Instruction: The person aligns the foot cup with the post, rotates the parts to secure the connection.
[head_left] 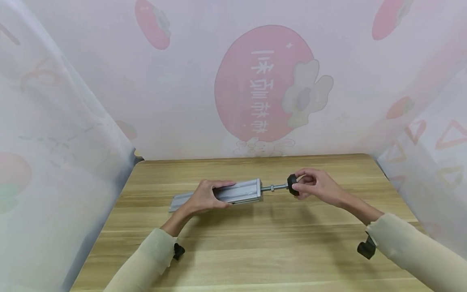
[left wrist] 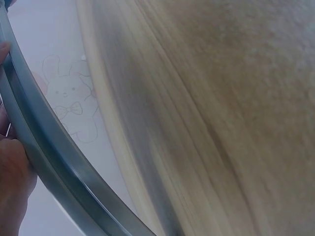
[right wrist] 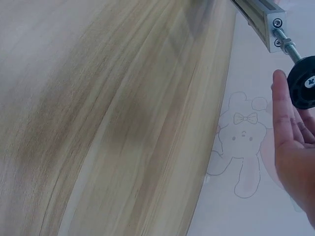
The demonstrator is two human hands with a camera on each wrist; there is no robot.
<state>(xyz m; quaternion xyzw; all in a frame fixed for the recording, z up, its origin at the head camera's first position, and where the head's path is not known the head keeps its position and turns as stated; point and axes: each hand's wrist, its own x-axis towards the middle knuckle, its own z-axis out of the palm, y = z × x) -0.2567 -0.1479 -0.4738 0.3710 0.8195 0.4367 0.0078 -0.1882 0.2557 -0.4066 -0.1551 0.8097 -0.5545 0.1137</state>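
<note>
A silver aluminium profile bar (head_left: pixel 240 190) lies lengthwise across the middle of the head view, raised over the table at its right end. My left hand (head_left: pixel 206 197) grips it from the near side, thumb along the front edge and fingers over the far edge. A threaded rod with a nut (head_left: pixel 271 188) sticks out of the bar's end plate (right wrist: pixel 276 30). On the rod's outer end sits a round black levelling foot (head_left: pixel 292 185), with a cross-head screw in its face in the right wrist view. My right hand (head_left: pixel 316 187) pinches the foot's rim between thumb and fingers.
The wood-grain table (head_left: pixel 248 251) stretches under both hands, its far edge meeting a pale printed curtain (head_left: pixel 182 101). More curtain hangs at the left and right. Small black wrist devices (head_left: pixel 366 247) hang below both sleeves.
</note>
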